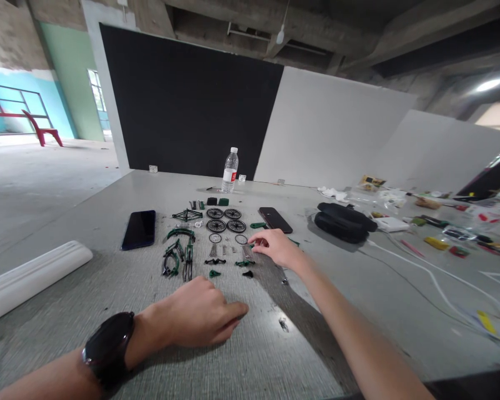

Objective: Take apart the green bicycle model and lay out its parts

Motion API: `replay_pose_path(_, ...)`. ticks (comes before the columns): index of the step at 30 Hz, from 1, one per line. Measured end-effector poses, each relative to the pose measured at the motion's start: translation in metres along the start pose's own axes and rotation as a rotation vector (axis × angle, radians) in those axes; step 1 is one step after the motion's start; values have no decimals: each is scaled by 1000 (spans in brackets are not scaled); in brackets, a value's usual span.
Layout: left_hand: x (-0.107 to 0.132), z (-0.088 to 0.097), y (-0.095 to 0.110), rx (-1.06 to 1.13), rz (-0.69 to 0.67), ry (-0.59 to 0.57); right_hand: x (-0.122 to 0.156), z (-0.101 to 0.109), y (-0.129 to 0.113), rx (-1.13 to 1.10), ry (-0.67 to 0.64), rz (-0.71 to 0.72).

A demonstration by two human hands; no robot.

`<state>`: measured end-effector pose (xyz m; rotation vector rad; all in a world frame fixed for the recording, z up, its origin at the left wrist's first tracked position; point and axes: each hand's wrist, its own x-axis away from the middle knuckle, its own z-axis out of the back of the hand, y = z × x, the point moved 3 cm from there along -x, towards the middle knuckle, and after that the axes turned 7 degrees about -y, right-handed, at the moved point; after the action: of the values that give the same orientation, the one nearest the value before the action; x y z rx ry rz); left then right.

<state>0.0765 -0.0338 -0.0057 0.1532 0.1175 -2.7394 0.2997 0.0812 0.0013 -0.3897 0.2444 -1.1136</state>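
Observation:
My left hand, with a black watch on its wrist, rests on the near part of the table, fingers curled under and thumb pointing right. Nothing shows in it. Further off, my right hand reaches in from the right, fingertips pinched at a small green part, mostly covered by the fingers. Just left of it lie small spoked wheels, thin rings and bundles of screws. Green and black frame pieces are laid out further left. Small green and black pieces lie nearer.
Phones lie on both sides of the parts. A water bottle stands behind them. On the right are a black case, white cables and clutter. A white roll-like object lies at left.

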Motion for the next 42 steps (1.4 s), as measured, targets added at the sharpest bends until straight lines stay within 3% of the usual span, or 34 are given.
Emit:
replay_pose_path(14, 1, -2, -1, 26, -2, 21, -1, 1, 19, 19, -18, -49)
replay_pose_path(25, -1, 2, 0, -1, 10, -42, 2, 3, 4, 87, 36, -9)
replay_pose_path(42, 0, 0, -1, 8, 6, -27, 2, 1, 7, 44, 9, -13)
